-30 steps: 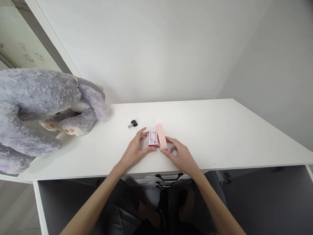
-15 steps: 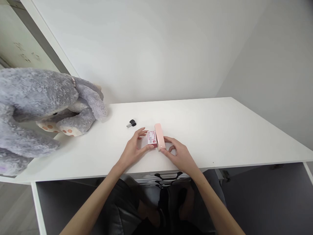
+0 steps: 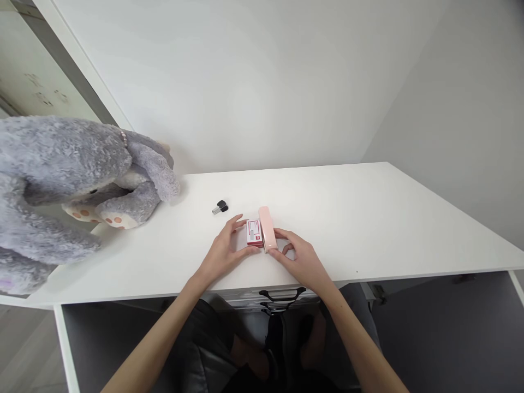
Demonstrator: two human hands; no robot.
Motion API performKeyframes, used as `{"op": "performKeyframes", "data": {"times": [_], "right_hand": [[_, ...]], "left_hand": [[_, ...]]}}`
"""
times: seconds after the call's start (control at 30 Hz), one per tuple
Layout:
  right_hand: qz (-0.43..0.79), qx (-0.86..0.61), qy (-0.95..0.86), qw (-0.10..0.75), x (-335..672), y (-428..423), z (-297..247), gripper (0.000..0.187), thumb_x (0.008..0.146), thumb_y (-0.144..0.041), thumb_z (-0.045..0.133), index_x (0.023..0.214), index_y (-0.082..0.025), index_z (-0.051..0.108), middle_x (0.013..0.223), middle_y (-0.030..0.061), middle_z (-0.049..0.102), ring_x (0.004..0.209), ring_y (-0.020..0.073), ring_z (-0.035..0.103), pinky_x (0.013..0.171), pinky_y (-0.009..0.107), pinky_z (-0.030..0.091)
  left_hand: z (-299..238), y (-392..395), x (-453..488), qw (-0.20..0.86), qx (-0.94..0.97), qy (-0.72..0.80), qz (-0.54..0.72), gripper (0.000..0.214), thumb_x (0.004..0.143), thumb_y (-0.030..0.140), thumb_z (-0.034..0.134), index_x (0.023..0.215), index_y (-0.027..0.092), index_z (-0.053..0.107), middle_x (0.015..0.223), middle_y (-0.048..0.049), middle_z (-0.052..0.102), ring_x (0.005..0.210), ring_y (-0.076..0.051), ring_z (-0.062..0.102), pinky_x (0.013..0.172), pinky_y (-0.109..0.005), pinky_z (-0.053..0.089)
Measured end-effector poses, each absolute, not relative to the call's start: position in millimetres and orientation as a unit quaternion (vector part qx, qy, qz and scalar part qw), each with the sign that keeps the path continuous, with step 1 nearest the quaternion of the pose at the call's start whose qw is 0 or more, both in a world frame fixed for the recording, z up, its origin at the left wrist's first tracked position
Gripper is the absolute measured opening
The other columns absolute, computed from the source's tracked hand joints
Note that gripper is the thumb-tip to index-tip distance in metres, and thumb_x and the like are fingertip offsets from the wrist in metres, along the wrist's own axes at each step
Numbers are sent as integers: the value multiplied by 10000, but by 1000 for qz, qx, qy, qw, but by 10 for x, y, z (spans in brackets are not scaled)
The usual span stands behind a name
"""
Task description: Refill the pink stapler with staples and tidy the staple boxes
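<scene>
A small white-and-red box [image 3: 254, 231] lies on the white desktop, right beside a pale pink stapler [image 3: 267, 226]. My left hand [image 3: 224, 249] curves around the box's left side with fingers apart; its thumb is at the near edge, and whether it touches the box is hard to tell. From the right, my right hand [image 3: 301, 256] grips the near end of the stapler, thumb at the front end and index finger along the side. Its other fingers curl under, partly hidden.
A black-headed key [image 3: 221, 207] lies beyond my left hand. A large grey plush toy [image 3: 73, 158] sits at the desk's left end. White wall [image 3: 254, 82] rises behind the desktop [image 3: 368, 218]. Black drawer handles [image 3: 282, 295] are below the front edge.
My left thumb has slid slightly toward me, off the box's near edge, showing more of its red side. The stapler and my right hand stay in place.
</scene>
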State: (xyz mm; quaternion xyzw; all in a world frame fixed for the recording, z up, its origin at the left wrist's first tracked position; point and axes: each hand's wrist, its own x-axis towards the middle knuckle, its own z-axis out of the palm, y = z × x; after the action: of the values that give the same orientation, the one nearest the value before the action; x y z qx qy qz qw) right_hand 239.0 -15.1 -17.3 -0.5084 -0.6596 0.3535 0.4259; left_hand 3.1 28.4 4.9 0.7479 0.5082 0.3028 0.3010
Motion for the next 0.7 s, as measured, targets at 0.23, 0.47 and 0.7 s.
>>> {"op": "performKeyframes", "data": {"times": [0.23, 0.47, 0.7], "right_hand": [[363, -507, -652, 430, 2389, -153, -172, 499, 956, -418, 668, 1425, -258, 611, 1414, 90, 680, 858, 187, 692, 867, 395, 599], [359, -505, -656, 432, 2394, -142, -152, 504, 958, -398, 663, 1433, -239, 607, 1408, 100, 684, 956, 206, 703, 892, 386, 599], [350, -499, -662, 436, 2396, -125, -183, 489, 956, -389, 665, 1418, -237, 617, 1389, 110, 695, 916, 201, 709, 866, 388, 606]], "left_hand": [[-44, 381, -76, 163, 714, 552, 399, 438, 1060, 471, 425, 1411, 226, 521, 1491, -137, 575, 1407, -289, 520, 1186, -519, 422], [-139, 688, -180, 5, 750, 601, 276, 617, 1018, 353, 426, 1588, 132, 348, 1715, -201, 273, 1562, -433, 232, 1217, -692, 271], [-147, 915, -306, 12, 774, 599, 206, 591, 1023, 277, 346, 1596, 145, 408, 1689, -115, 394, 1534, -426, 306, 1229, -666, 274]]}}
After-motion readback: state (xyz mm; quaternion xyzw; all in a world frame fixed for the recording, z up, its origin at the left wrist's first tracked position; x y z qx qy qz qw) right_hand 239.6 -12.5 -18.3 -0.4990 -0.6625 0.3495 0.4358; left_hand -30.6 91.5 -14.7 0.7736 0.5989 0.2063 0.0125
